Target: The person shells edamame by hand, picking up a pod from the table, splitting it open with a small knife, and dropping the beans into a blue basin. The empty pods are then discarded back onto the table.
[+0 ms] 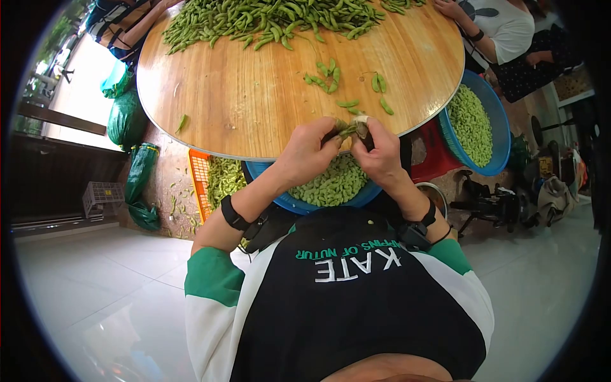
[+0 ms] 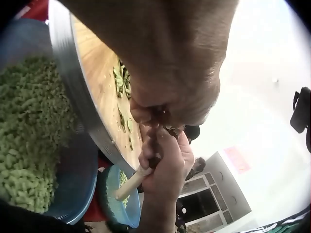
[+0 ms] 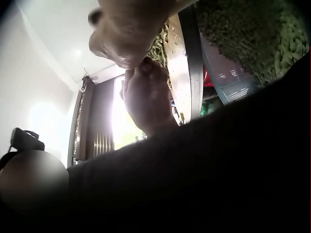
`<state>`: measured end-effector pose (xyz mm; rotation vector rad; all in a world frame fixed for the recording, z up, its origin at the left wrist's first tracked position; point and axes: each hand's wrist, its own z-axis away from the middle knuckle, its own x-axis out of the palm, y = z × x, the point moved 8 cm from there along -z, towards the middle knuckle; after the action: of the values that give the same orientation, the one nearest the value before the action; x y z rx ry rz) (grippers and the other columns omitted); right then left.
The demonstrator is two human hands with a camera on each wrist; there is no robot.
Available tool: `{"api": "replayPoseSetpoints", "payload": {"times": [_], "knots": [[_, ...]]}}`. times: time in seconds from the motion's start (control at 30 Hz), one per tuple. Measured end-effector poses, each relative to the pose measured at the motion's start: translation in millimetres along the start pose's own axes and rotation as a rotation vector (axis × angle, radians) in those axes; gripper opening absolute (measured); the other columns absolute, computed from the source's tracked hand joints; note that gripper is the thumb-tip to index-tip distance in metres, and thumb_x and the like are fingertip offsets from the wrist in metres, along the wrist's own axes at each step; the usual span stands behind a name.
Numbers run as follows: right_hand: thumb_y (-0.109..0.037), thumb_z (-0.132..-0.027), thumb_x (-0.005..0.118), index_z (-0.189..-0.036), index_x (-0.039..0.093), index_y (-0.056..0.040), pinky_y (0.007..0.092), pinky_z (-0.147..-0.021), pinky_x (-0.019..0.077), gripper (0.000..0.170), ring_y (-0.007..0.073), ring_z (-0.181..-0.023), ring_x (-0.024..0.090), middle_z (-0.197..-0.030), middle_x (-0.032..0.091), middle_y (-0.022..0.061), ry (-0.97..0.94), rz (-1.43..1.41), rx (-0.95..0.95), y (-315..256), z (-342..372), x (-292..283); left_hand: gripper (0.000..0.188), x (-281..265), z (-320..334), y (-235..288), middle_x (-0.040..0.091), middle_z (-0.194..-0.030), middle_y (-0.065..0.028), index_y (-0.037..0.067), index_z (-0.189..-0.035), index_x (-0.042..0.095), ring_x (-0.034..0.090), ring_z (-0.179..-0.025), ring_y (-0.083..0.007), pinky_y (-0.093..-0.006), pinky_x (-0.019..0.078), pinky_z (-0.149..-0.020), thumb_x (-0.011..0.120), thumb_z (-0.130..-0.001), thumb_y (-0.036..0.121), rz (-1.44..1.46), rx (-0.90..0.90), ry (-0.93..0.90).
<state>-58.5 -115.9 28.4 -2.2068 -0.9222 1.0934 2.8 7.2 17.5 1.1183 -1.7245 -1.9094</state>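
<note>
Both hands meet at the near edge of the round wooden table (image 1: 254, 121), in the head view. The left hand (image 1: 309, 149) and the right hand (image 1: 380, 151) pinch a green pod (image 1: 347, 130) between their fingertips, with pale wrapping on a right-hand finger. Below them, shelled beans (image 1: 337, 181) fill a blue basin (image 1: 299, 205). Just beyond the fingers lie a few loose pods (image 1: 348, 103). In the left wrist view the left hand (image 2: 175, 92) and right hand (image 2: 167, 165) touch at the fingertips; the pod there is mostly hidden.
A large heap of pods (image 1: 273, 19) covers the table's far side. An orange crate (image 1: 200, 181) with pods stands at the left, and another blue basin (image 1: 498, 137) of beans at the right. Other people's arms (image 1: 487, 48) reach the table. Green bags (image 1: 127, 121) lie left.
</note>
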Motion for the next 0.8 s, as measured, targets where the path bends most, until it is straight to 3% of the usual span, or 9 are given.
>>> {"api": "replayPoseSetpoints", "payload": {"times": [0.2, 0.27, 0.37, 0.4, 0.47, 0.5, 0.57, 0.63, 0.8], "knots": [[0.000, -0.074, 0.067, -0.099, 0.058, 0.0004, 0.0327, -0.056, 0.0464, 0.026, 0.0275, -0.063, 0.058, -0.077, 0.056, 0.0124, -0.127, -0.071, -0.027, -18.4, 5.6, -7.8, 0.018, -18.3, 1.2, -16.7, 0.059, -0.069, -0.0151, -0.002, -0.099, 0.053, 0.055, -0.058, -0.0213, -0.0317, 0.0442, -0.056, 0.058, -0.083, 0.004, 0.116, -0.040, 0.148], [-0.001, -0.075, 0.069, -0.099, 0.060, 0.0009, 0.0327, -0.057, 0.0469, 0.026, 0.0271, -0.065, 0.059, -0.079, 0.056, 0.0128, -0.085, -0.078, -0.061, -27.8, 6.6, -7.3, 0.029, -14.0, 5.6, -10.5, 0.057, -0.070, -0.0039, 0.000, -0.110, 0.046, 0.052, -0.063, -0.0069, -0.0219, 0.0421, -0.057, 0.058, -0.083, 0.000, 0.056, -0.057, 0.087], [-0.002, -0.075, 0.069, -0.101, 0.060, 0.0011, 0.0328, -0.058, 0.0477, 0.027, 0.0278, -0.068, 0.060, -0.082, 0.057, 0.0138, -0.076, -0.027, -0.011, -18.9, 5.5, -2.6, 0.031, -5.5, 10.9, -1.4, 0.057, -0.069, -0.0046, 0.000, -0.110, 0.045, 0.051, -0.062, -0.0077, -0.0225, 0.0420, -0.057, 0.059, -0.083, 0.000, -0.040, 0.019, 0.109], [-0.002, -0.076, 0.069, -0.101, 0.060, 0.0013, 0.0312, -0.059, 0.0472, 0.027, 0.0258, -0.067, 0.059, -0.082, 0.057, 0.0134, -0.077, -0.058, -0.030, -17.4, 6.7, 0.2, 0.031, -4.1, 12.0, 0.5, 0.057, -0.069, -0.0046, 0.000, -0.110, 0.045, 0.051, -0.062, -0.0077, -0.0225, 0.0420, -0.057, 0.059, -0.083, 0.000, -0.041, 0.018, 0.107], [-0.002, -0.077, 0.069, -0.101, 0.060, 0.0014, 0.0296, -0.059, 0.0467, 0.026, 0.0238, -0.067, 0.059, -0.081, 0.057, 0.0131, -0.082, -0.090, -0.051, -16.2, 6.1, 0.3, 0.031, -2.5, 13.4, 7.9, 0.062, -0.072, -0.0168, -0.002, -0.105, 0.044, 0.063, -0.067, -0.0315, -0.0375, 0.0454, -0.058, 0.060, -0.080, 0.005, -0.023, 0.060, 0.103], [-0.003, -0.078, 0.068, -0.101, 0.060, 0.0013, 0.0274, -0.059, 0.0455, 0.025, 0.0187, -0.067, 0.058, -0.081, 0.058, 0.0099, -0.146, -0.206, 0.052, -8.0, 6.5, 3.4, 0.031, -2.4, 14.2, 5.9, 0.062, -0.072, -0.0168, -0.002, -0.105, 0.044, 0.063, -0.067, -0.0315, -0.0375, 0.0454, -0.058, 0.060, -0.080, 0.005, -0.023, 0.058, 0.105], [-0.004, -0.080, 0.068, -0.101, 0.060, 0.0011, 0.0251, -0.059, 0.0443, 0.024, 0.0135, -0.067, 0.057, -0.080, 0.058, 0.0068, -0.208, -0.322, 0.155, -0.3, 8.4, 5.5, 0.030, 3.3, 14.7, 4.7, 0.057, -0.070, -0.0038, -0.001, -0.108, 0.044, 0.051, -0.063, -0.0076, -0.0228, 0.0412, -0.057, 0.060, -0.084, 0.003, -0.024, 0.104, 0.034], [-0.005, -0.083, 0.066, -0.101, 0.060, 0.0006, 0.0213, -0.060, 0.0415, 0.019, 0.0052, -0.070, 0.051, -0.077, 0.057, -0.0005, -0.341, -0.562, 0.421, 14.5, 16.4, 16.9, 0.029, 5.0, 15.3, 1.8, 0.057, -0.072, -0.0036, -0.001, -0.109, 0.044, 0.052, -0.065, -0.0078, -0.0227, 0.0416, -0.057, 0.060, -0.085, 0.003, 0.017, 0.064, 0.006], [-0.006, -0.085, 0.063, -0.099, 0.060, 0.0001, 0.0214, -0.060, 0.0407, 0.015, 0.0033, -0.070, 0.048, -0.075, 0.054, -0.0034, -0.455, -0.670, 0.508, 17.3, 23.8, 27.2, 0.028, 12.4, 22.8, -9.4, 0.057, -0.070, -0.0081, -0.002, -0.105, 0.042, 0.055, -0.063, -0.0147, -0.0280, 0.0450, -0.059, 0.057, -0.082, 0.001, 0.216, 0.039, -0.074]]}}
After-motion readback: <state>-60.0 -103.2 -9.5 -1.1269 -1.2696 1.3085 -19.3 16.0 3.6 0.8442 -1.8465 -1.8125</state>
